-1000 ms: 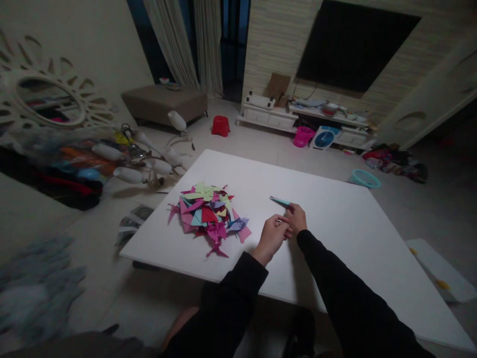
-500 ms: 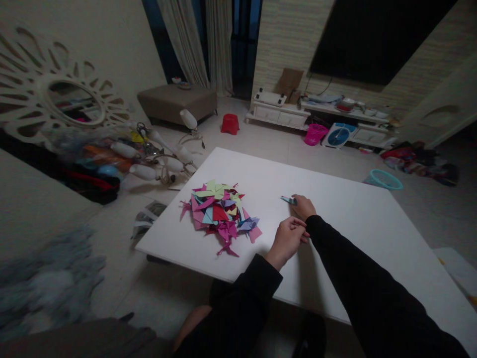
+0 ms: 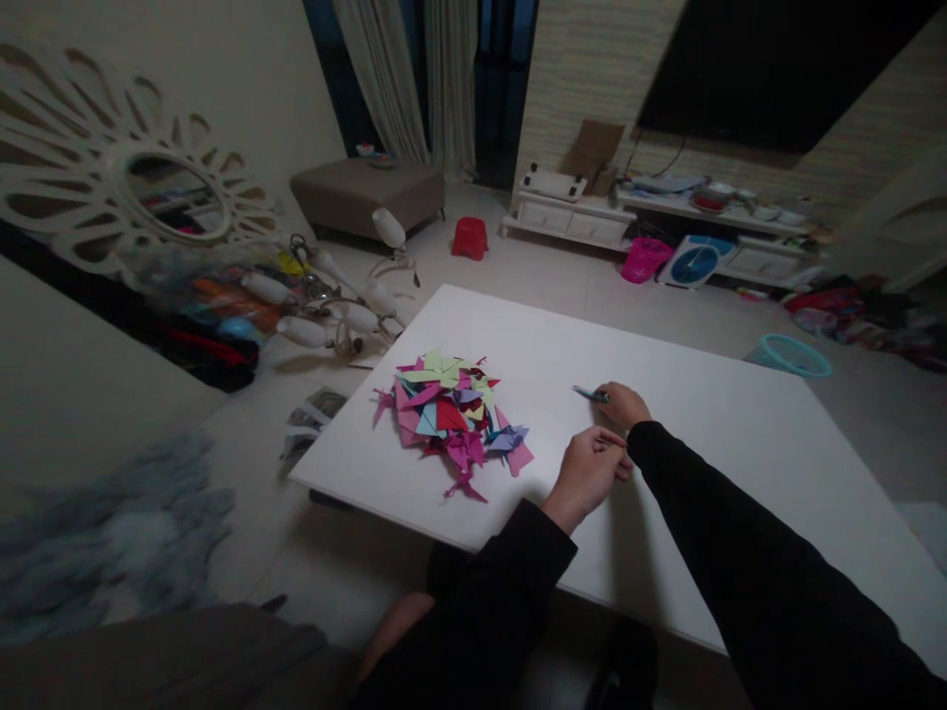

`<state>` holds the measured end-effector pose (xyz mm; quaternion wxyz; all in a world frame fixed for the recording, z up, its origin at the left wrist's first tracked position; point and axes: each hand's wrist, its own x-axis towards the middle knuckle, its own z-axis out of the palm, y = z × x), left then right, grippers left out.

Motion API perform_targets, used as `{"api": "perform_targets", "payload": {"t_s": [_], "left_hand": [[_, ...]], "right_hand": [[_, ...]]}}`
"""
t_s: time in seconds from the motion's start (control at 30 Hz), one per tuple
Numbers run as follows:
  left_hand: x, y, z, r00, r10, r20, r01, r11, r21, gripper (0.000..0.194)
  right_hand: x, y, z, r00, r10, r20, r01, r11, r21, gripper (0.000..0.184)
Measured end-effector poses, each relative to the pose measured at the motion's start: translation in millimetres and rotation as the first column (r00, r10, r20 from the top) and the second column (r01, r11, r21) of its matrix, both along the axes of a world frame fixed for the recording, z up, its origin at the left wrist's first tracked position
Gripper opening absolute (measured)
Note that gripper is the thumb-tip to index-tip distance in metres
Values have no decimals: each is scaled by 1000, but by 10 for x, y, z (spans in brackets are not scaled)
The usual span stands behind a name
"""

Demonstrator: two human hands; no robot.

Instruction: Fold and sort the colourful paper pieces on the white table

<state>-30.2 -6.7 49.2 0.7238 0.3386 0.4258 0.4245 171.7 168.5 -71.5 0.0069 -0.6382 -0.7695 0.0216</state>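
Observation:
My right hand (image 3: pixel 622 406) is closed around a small slim tool with a pale pointed tip and a dark teal body, which looks like thread snips (image 3: pixel 590 393). It points left above the white table (image 3: pixel 547 335). Nearer to me, my left hand (image 3: pixel 590 471) has its fingers curled and pinched together; what they hold, if anything, is too small to make out. Left of both hands lies a heap of folded paper cranes (image 3: pixel 453 419) in pink, red, green, blue and purple. One magenta crane (image 3: pixel 465 485) rests at the heap's near edge.
Lamp arms with white shades (image 3: pixel 303 332) and bagged items stand left of the table, by a sunburst mirror (image 3: pixel 178 197). Beyond are a red stool (image 3: pixel 470 239), a pink bin (image 3: pixel 645 260) and a blue fan (image 3: pixel 693 263). A turquoise basket (image 3: pixel 795 357) stands off the far right corner.
The whole view has shifted slightly, so the table and heap appear farther right. Both hands keep nearly the same places; the tool in my right hand looks slimmer, its angle slightly changed.

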Motion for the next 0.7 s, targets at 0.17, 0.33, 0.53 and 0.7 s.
{"api": "perform_targets", "payload": {"t_s": [0.17, 0.33, 0.53, 0.7], "left_hand": [[4, 9, -55, 1000, 3, 10, -4, 1000, 15, 13], [12, 31, -84, 997, 78, -9, -77, 991, 106, 12], [-65, -73, 86, 951, 274, -144, -190, 884, 427, 13], [-163, -165, 207, 911, 338, -236, -121, 767, 631, 13]], "right_hand": [[-54, 49, 34, 1000, -9, 2, 9, 1000, 20, 26], [-665, -42, 155, 968, 179, -175, -159, 980, 120, 32], [-1945, -611, 360, 718, 514, -469, -479, 854, 202, 15], [-2585, -899, 438, 728, 567, -385, -553, 818, 158, 19]]}}
